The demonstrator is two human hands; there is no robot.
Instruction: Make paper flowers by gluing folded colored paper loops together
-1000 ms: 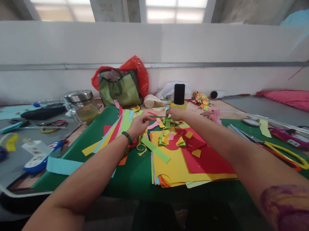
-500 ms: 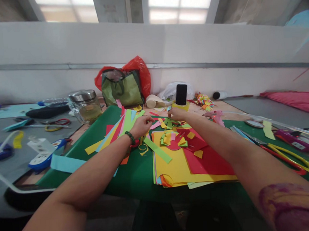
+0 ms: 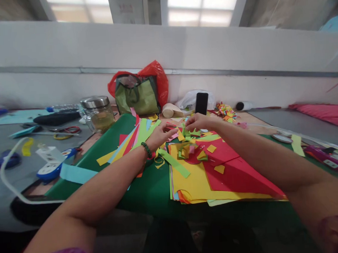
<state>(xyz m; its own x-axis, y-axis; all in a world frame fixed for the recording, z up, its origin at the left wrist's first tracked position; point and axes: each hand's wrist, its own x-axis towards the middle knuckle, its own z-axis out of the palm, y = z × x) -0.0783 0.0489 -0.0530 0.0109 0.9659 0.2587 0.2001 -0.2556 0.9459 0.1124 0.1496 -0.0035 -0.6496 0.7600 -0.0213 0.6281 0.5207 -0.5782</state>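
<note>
My left hand, with a dark beaded bracelet at its wrist, hovers beside the fan of coloured paper strips. Its thumb and forefinger are apart, and I see nothing between them. My right hand is bent down over the heap of small cut paper pieces, its fingertips pinched on a green paper piece. Below the hands lies a stack of yellow paper with a red paper sheet on it. Yellow and green scraps lie on the stack, and a light green strip crosses its left edge.
A phone stands upright behind my right hand. Further back are a glass jar, a green bag and a bundle of coloured paper. On the left is a blue-white power strip; a purple tool lies right.
My right hand has come from near the phone stand to the green paper pieces. My left hand's thumb and forefinger have spread. The view has shifted slightly.
</note>
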